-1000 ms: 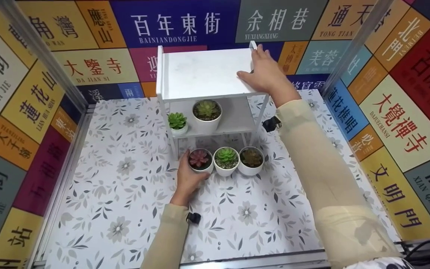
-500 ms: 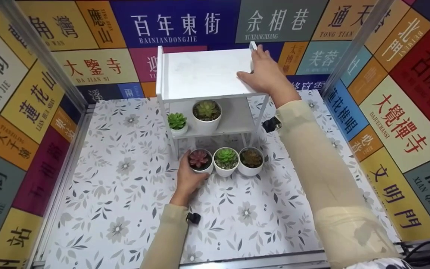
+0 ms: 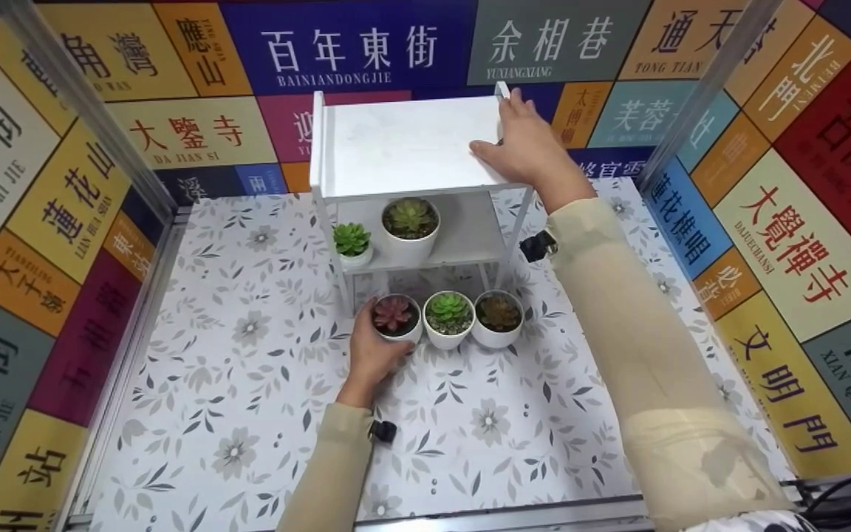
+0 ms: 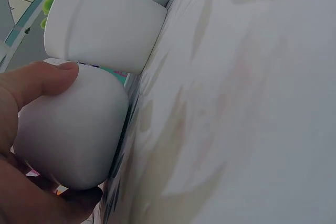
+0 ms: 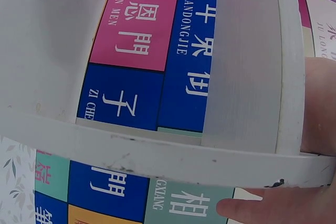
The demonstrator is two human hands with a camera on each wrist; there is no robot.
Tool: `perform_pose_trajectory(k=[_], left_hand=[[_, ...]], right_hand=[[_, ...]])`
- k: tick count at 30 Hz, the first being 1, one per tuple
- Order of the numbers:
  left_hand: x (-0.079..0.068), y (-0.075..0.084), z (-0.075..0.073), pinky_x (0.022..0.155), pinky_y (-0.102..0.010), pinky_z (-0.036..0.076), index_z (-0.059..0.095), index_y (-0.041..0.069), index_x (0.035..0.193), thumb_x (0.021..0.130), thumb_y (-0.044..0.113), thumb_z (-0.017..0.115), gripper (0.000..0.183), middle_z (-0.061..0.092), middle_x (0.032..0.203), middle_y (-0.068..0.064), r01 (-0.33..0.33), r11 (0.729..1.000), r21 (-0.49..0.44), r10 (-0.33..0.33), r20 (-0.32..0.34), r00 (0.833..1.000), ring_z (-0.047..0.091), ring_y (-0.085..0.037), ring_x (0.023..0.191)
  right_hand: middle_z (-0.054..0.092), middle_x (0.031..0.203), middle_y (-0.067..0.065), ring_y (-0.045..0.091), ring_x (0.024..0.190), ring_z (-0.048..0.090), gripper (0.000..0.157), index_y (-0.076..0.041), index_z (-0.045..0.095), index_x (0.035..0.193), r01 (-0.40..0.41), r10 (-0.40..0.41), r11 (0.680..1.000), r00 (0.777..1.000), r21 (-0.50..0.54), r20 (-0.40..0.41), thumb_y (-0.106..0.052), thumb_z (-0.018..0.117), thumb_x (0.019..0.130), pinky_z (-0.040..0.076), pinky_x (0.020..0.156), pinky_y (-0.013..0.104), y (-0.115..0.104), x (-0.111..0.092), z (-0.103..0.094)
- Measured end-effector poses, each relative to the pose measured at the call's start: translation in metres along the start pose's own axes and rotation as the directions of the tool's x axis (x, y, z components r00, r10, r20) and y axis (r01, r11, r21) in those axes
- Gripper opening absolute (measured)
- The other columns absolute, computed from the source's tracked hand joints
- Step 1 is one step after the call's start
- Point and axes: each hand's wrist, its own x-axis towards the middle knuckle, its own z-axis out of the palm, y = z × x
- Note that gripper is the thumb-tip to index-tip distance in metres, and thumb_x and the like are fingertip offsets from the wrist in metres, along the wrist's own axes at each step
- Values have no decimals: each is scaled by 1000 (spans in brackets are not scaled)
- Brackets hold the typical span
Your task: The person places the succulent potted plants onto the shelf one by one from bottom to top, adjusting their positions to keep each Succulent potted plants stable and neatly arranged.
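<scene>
My left hand (image 3: 374, 358) grips a white pot (image 4: 79, 129) with a reddish succulent (image 3: 394, 313) at the left end of a row on the table. The left wrist view shows the thumb and fingers on opposite sides of this pot. Beside it stand a pot with a bright green succulent (image 3: 448, 313) and a pot with a brownish one (image 3: 499, 313). Farther back, my right hand (image 3: 532, 146) holds the right end of a white two-tier shelf (image 3: 403, 144), its thumb lying over the top board.
On the shelf's lower tier sit a small green succulent (image 3: 351, 240) and a larger potted one (image 3: 409, 219). Behind and at the sides rise panels with Chinese lettering (image 3: 351, 46). A flower-patterned cloth (image 3: 248, 399) covers the table.
</scene>
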Motion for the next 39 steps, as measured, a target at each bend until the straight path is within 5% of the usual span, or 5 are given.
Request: perform_pose_trajectory(k=[27, 39], left_hand=[[-10, 30, -19, 120, -48, 45, 51, -1, 150, 61, 15, 92, 99, 60, 147, -23, -9, 1000, 12, 9, -58, 998, 58, -38, 137], [-13, 49, -26, 119, -51, 46, 50, -1, 152, 61, 21, 93, 102, 59, 149, -24, -83, 995, 64, 87, -73, 994, 57, -40, 138]], right_hand=[[-14, 178, 11, 37, 166, -7, 99, -8, 0, 171, 19, -19, 1000, 1000, 15, -4, -64, 46, 103, 2, 135, 53, 2, 2, -1], [-12, 178, 11, 37, 166, -5, 98, -8, 1, 171, 13, -13, 1000, 1000, 15, -11, -64, 46, 104, 3, 136, 53, 1, 3, 1]])
